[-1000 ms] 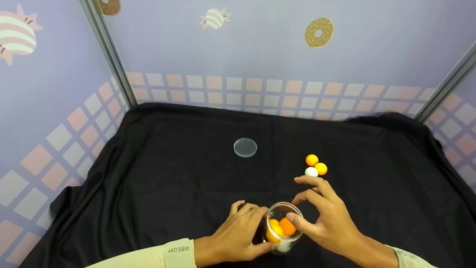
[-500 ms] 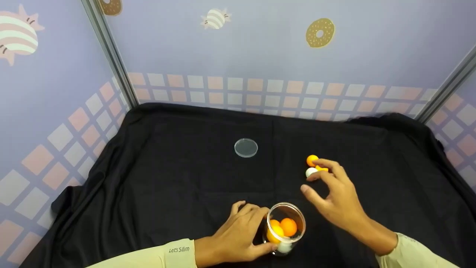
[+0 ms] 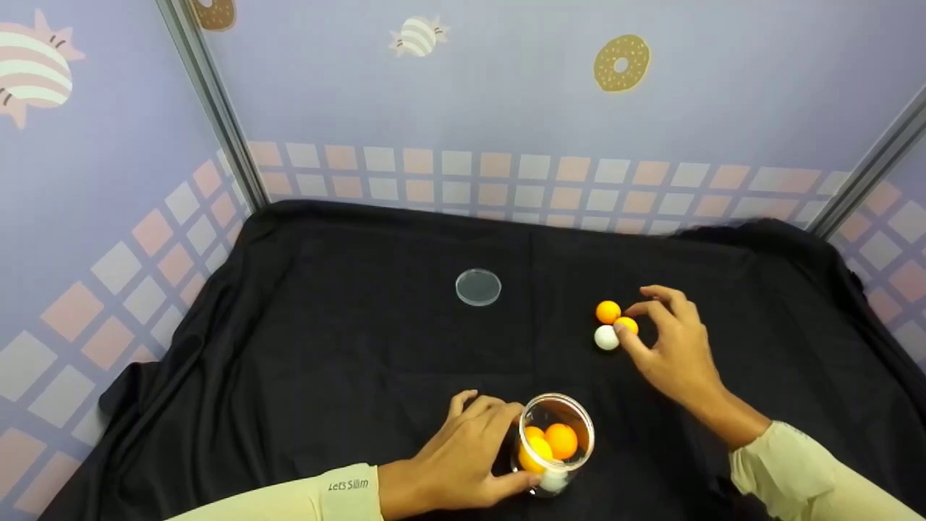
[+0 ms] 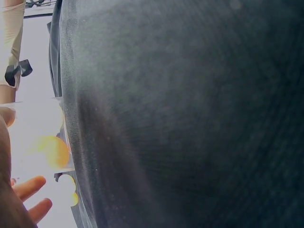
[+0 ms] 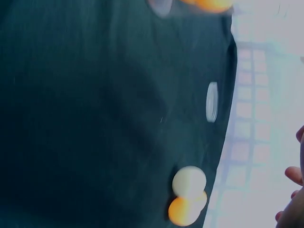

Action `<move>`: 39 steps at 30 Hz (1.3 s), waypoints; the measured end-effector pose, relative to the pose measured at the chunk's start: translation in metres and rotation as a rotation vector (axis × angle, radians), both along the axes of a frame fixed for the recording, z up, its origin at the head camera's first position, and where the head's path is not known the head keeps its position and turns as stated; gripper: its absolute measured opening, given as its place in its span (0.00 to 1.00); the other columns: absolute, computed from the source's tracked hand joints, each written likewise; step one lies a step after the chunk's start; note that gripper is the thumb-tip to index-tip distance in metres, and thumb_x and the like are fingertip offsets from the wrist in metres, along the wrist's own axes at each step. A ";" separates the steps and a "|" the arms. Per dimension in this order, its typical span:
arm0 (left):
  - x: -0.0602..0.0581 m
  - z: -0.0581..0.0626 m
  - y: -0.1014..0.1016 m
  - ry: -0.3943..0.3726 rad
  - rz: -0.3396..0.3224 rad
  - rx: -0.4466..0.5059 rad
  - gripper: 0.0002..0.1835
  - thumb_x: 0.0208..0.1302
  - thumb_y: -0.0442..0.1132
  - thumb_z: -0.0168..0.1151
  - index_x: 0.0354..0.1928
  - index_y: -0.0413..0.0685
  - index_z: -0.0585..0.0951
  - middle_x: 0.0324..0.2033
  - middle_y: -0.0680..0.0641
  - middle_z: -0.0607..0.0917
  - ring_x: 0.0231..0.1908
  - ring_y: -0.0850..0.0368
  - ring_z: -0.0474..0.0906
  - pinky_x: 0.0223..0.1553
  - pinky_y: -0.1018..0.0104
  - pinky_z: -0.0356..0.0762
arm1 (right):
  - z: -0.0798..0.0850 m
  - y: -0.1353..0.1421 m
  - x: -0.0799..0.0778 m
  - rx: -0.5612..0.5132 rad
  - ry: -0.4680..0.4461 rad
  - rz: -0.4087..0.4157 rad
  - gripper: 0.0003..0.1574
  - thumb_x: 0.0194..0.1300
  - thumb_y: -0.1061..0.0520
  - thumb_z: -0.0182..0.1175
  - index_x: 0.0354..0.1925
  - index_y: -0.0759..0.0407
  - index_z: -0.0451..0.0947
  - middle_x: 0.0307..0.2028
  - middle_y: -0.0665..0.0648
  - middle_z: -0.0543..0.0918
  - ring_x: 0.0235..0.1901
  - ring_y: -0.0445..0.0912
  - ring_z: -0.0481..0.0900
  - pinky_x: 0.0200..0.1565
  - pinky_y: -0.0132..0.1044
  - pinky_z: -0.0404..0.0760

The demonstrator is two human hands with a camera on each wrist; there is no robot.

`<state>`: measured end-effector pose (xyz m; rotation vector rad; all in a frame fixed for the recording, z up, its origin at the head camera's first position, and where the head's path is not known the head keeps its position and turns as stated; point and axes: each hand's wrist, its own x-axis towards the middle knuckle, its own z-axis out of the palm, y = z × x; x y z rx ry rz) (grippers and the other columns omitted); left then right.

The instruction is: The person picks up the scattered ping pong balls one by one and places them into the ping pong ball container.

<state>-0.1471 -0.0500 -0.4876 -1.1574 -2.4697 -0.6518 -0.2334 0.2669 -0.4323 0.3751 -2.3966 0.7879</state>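
Observation:
My left hand (image 3: 463,463) grips the side of a clear round jar (image 3: 587,452), thumb low at its front and fingers behind. The jar stands without a lid and holds several ping-pong balls, among them an orange one (image 3: 561,441) and a white one (image 3: 554,479) at the bottom. Farther right, my right hand (image 3: 673,351) pinches an orange ping-pong ball (image 3: 628,325) between thumb and forefinger, the other fingers raised. Against it lie a second orange ball (image 3: 608,312) and a white ball (image 3: 606,337). Only a few right fingers (image 5: 294,175) show at the right wrist view's edge.
A clear round lid (image 3: 477,287) lies flat toward the back of the black cloth (image 3: 347,325). Patterned lilac panels (image 3: 506,87) with metal corner posts rise behind and beside the table. Folds of cloth bunch along the left edge.
My right hand has left the jar's mouth, moved away and right to the loose balls, and come down with thumb and forefinger on one orange ball. My left hand and the jar stay put.

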 end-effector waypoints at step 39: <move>0.000 0.000 -0.001 -0.014 -0.010 0.002 0.36 0.63 0.70 0.61 0.61 0.50 0.74 0.50 0.56 0.83 0.54 0.60 0.76 0.60 0.38 0.67 | -0.048 0.045 -0.046 0.174 -0.341 -0.146 0.33 0.72 0.37 0.59 0.56 0.62 0.82 0.67 0.65 0.69 0.64 0.70 0.64 0.49 0.72 0.67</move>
